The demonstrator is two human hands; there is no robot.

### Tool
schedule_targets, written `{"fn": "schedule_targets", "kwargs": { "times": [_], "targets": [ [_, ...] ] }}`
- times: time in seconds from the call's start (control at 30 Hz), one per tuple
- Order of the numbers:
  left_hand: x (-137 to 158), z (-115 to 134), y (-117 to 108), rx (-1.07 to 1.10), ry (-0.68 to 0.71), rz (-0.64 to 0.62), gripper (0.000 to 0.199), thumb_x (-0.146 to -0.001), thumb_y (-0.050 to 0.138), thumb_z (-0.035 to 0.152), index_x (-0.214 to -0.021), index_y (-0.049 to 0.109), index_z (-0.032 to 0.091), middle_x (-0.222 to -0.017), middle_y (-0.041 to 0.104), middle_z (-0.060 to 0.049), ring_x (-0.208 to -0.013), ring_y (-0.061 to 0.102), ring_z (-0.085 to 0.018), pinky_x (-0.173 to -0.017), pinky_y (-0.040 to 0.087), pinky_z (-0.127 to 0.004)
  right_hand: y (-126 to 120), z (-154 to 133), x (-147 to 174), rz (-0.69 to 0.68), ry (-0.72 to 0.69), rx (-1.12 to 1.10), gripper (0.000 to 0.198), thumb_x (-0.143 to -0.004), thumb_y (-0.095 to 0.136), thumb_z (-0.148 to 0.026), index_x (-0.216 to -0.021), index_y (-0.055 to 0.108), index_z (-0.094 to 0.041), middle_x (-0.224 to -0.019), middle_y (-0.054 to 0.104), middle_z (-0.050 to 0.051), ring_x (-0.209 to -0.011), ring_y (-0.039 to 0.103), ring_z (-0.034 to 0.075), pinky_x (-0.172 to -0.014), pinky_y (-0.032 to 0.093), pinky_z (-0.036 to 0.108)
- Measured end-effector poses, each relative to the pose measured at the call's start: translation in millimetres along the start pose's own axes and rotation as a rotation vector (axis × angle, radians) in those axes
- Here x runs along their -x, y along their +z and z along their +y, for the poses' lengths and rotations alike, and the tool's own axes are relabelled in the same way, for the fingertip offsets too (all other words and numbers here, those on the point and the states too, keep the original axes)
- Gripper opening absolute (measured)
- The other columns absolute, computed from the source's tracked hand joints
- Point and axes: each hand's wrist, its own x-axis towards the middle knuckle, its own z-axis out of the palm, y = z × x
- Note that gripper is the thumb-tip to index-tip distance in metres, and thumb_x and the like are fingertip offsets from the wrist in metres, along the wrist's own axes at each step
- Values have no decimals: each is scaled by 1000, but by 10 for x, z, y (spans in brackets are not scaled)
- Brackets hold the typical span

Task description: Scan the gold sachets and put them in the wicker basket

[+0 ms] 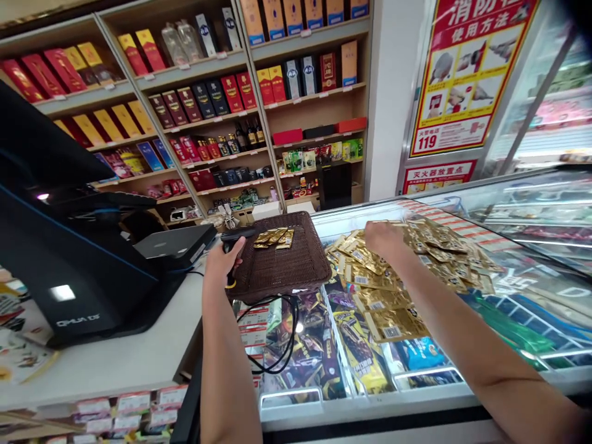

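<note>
My left hand (224,258) is wrapped round the grip of a black handheld barcode scanner (238,234), held over the left edge of a brown woven basket (287,271). A few gold foil packets (274,238) lie in the basket's far part. My right hand (383,238) is closed at the near-left side of a large heap of gold foil packets (435,246), with its fingers curled on a packet; the fingertips are partly hidden. Several of the heap's packets show white barcode labels. Basket and heap both rest on the glass top of a chest freezer (370,407).
A black checkout terminal (69,271) stands on the white counter (171,333) at left. The black cable (296,333) loops below the basket. Wrapped ice creams (305,345) show through the freezer glass. Shelves (208,123) of boxed bottles line the back wall.
</note>
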Motion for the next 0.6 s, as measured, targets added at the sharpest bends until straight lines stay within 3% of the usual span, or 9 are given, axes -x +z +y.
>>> {"fn": "schedule_targets", "kwargs": {
  "times": [0.1,0.2,0.3,0.43,0.6],
  "targets": [
    [-18,-86,-80,-36,-19,50,51,-61,69,65,-80,64,19,-61,64,-3,-54,64,-21,-53,49,-29,194,-607,-12,-52,-147,201,14,-79,70,-28,-85,67,-16,-96,67,22,-108,61,38,-90,44,51],
    [-4,-121,-163,-40,-19,113,47,-63,70,62,-81,65,19,-66,67,-5,-55,65,-21,-52,50,-30,533,-1295,-163,-158,-303,226,18,-82,67,-34,-83,69,-15,-99,68,21,-104,64,37,-87,46,47],
    [32,-107,-225,3,-40,111,47,-64,71,58,-87,65,18,-74,68,-7,-56,65,-20,-50,50,-29,965,-1835,-365,-223,-324,282,24,-79,69,-30,-97,71,-14,-108,67,22,-106,64,35,-85,48,41],
    [80,-63,-270,42,-49,102,49,-65,70,59,-90,65,17,-76,68,-6,-55,65,-18,-50,49,-27,1533,-2203,-529,-213,-369,275,33,-80,68,-28,-109,68,-12,-111,66,22,-109,62,31,-88,47,36],
    [94,-39,-279,70,-23,104,48,-66,70,59,-86,65,16,-72,65,-4,-55,64,-17,-49,49,-26,2021,-2349,-618,-162,-474,279,32,-89,54,-16,-119,62,-8,-125,57,25,-120,53,31,-97,42,37]
  ]
}}
